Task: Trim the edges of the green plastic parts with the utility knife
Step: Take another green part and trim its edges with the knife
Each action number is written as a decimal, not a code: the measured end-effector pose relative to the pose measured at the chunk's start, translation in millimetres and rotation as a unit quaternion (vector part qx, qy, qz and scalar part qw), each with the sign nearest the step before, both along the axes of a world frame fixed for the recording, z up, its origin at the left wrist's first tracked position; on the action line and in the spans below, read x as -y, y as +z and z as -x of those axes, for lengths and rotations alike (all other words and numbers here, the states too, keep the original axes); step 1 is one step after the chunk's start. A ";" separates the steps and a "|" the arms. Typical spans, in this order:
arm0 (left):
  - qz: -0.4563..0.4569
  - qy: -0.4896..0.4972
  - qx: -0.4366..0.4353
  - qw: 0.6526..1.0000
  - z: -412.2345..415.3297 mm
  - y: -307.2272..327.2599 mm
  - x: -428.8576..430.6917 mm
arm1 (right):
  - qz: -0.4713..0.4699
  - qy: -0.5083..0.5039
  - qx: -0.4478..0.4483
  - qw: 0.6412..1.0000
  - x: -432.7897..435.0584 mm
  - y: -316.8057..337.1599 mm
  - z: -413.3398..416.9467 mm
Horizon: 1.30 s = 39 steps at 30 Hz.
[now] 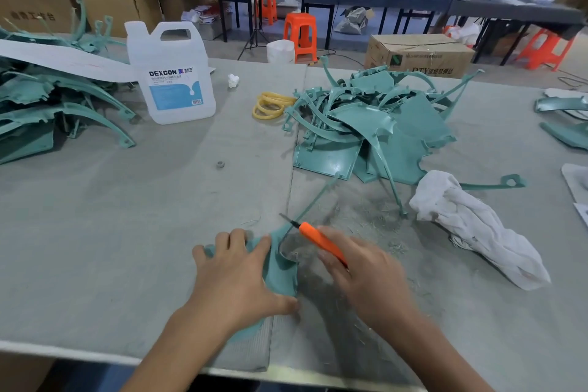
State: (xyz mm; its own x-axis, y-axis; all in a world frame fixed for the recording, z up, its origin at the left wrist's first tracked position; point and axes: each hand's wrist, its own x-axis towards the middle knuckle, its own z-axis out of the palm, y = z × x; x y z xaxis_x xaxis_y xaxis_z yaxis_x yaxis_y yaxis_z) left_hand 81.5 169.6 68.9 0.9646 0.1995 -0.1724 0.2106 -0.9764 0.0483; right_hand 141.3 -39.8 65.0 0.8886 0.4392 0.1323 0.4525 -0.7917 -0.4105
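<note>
A green plastic part (pixel 281 267) lies flat on the grey table near its front edge, with a thin arm running up and to the right. My left hand (pixel 235 274) rests on it with fingers spread, pressing it down. My right hand (pixel 362 274) grips an orange utility knife (pixel 321 240). Its blade tip sits at the part's upper edge where the thin arm starts. A heap of green parts (pixel 369 124) lies behind, to the right. Another heap of green parts (pixel 47 99) is at the far left.
A clear DEXCON jug (pixel 173 73) stands at the back left. Yellow rubber bands (pixel 270 105) lie beside the right heap. A white cloth (pixel 477 226) lies to the right of my hands. Plastic shavings litter the table around the knife. Cardboard boxes, orange stools and tables stand beyond.
</note>
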 end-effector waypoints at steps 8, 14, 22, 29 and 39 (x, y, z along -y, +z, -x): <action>-0.005 0.002 0.019 1.000 1.6 -0.5 3.3 | 0.021 -0.029 0.026 0.999 4.1 -4.1 -6.5; -0.044 -0.016 0.027 0.999 -1.0 3.5 8.1 | 0.039 -0.120 0.080 0.989 20.8 5.7 -31.1; -0.050 -0.011 0.037 0.998 2.8 2.7 10.8 | -0.004 0.000 0.002 1.000 -2.9 -5.1 8.7; -0.067 -0.027 0.039 0.997 0.5 4.6 11.2 | 0.058 -0.125 0.045 0.989 23.4 -0.4 -36.9; 0.012 -0.016 0.025 0.999 4.6 0.1 0.5 | -0.039 -0.014 -0.025 0.999 10.5 -3.5 -2.7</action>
